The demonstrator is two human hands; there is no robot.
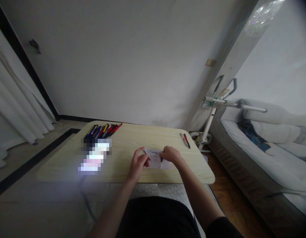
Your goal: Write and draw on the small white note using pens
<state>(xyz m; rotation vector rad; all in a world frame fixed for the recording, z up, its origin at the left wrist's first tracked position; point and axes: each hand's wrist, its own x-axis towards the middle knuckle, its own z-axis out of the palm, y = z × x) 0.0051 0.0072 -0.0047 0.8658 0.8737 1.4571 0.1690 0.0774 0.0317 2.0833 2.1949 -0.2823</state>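
Note:
A small sheet of whitish paper [155,162] with faint marks lies on the table, between and under my hands. My left hand [137,162] is closed in a pinch at the paper's left edge. A thin, pen-like piece [144,151] with a dark end pokes out from its fingertips. Over the paper's right part, my right hand [171,154] is closed around a short dark, pen-like piece [161,158] that points down at the sheet. Fingers hide most of both pieces, so their exact kind is unclear.
On the pale wooden table [128,137], several pens [103,130] lie bunched at the back left. A silver pen [184,140] and a red-and-black pen [187,140] lie at the right. A bright pixelated patch [95,157] covers something left. Beyond stand exercise equipment [210,122] and a sofa [267,158].

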